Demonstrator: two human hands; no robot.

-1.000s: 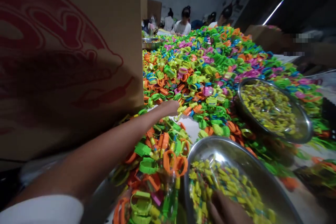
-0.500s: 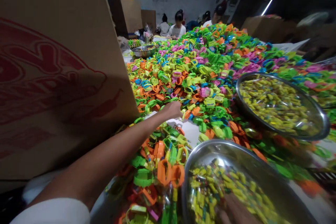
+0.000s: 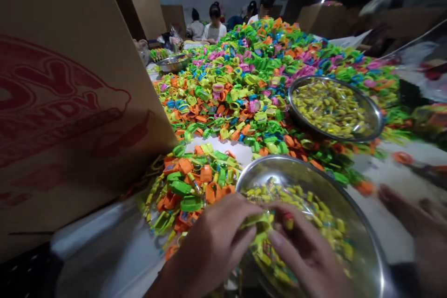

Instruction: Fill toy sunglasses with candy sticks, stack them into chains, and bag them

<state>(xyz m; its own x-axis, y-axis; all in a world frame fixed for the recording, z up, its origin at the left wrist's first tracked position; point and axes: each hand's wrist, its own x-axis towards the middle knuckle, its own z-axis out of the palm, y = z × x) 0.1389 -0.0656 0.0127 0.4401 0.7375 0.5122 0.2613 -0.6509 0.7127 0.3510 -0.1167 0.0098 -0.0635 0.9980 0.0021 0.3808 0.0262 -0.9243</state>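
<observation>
Above the near edge of a steel bowl (image 3: 363, 214) of yellow wrapped candies (image 3: 324, 214), my two hands meet. My left hand (image 3: 223, 233) is closed on a yellow-green plastic piece (image 3: 256, 223). My right hand (image 3: 303, 247) has its fingers curled at the same piece, with a small yellow and red item (image 3: 288, 220) between them; its exact grip is blurred. Left of the bowl lies a small heap of orange and green plastic pieces (image 3: 188, 181).
A big printed cardboard box (image 3: 80, 116) stands at the left. Beyond the bowl rises a large colourful pile (image 3: 244, 79), with a second candy bowl (image 3: 331, 107) on it. Another person's hands (image 3: 415, 223) are at the right; people (image 3: 214, 30) sit at the back.
My left hand has come back from the big pile to the near bowl and now holds a yellow-green piece. My right hand has risen out of the candies to meet it. The view has shifted.
</observation>
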